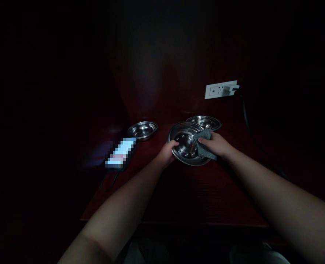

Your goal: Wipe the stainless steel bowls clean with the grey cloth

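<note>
A shiny metal bowl (184,146) is held tilted above the dark red table, its inside facing me. My left hand (167,153) grips its left rim, thumb over the edge and fingers hidden beneath. On the right side, my right hand (216,144) is closed on a grey-green cloth (204,146), which lies over the bowl's right rim and against its inner wall. Behind the held bowl, a second metal bowl (206,121) is partly hidden. To the left stands another metal bowl (143,129), upright on the table.
A lit phone (121,152) with a blurred screen lies at the left, a thin cable (107,181) beside it. The wall socket (220,90) holds a plug, and its dark cord (245,112) hangs down at the right. The table's front edge (178,222) runs below my arms.
</note>
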### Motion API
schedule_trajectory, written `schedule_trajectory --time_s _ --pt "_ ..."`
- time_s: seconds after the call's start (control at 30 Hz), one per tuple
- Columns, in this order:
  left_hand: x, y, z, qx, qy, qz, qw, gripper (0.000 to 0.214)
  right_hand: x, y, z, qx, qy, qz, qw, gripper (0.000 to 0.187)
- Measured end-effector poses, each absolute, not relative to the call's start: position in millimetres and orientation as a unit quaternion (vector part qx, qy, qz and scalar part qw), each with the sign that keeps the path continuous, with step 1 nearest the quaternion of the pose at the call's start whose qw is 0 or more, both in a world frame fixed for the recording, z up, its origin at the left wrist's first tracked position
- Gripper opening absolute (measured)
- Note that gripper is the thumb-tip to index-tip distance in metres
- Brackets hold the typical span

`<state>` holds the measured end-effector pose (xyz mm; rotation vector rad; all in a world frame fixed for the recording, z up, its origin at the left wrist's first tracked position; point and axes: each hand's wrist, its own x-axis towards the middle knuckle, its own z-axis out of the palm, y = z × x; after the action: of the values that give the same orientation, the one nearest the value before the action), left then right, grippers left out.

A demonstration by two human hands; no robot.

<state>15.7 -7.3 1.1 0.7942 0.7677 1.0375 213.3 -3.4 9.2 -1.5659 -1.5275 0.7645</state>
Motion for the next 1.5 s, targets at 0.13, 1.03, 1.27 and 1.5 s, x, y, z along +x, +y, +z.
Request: schedule_trajectory --time_s 0.13,1.03,1.27,1.5 --pt "15.0 -5.3 -1.3 0.363 0.356 0.468 0.723 0.043 213.7 -2.8 8.2 -0.621 -0.604 0.299 0.4 0.033" --pt "15.8 -8.3 1.5 0.36 0.354 0.475 0.721 0.043 214.0 -2.2 7.4 -0.619 -0.603 0.302 0.402 0.035" --pt "14.9 -7.4 0.2 0.362 0.351 0.473 0.722 0.045 211.7 -6.6 12.7 -0.626 -0.604 0.294 0.395 0.036" --pt "15.4 -8.5 2.0 0.356 0.349 0.473 0.726 0.042 211.9 -6.5 12.7 -0.628 -0.602 0.298 0.394 0.036"
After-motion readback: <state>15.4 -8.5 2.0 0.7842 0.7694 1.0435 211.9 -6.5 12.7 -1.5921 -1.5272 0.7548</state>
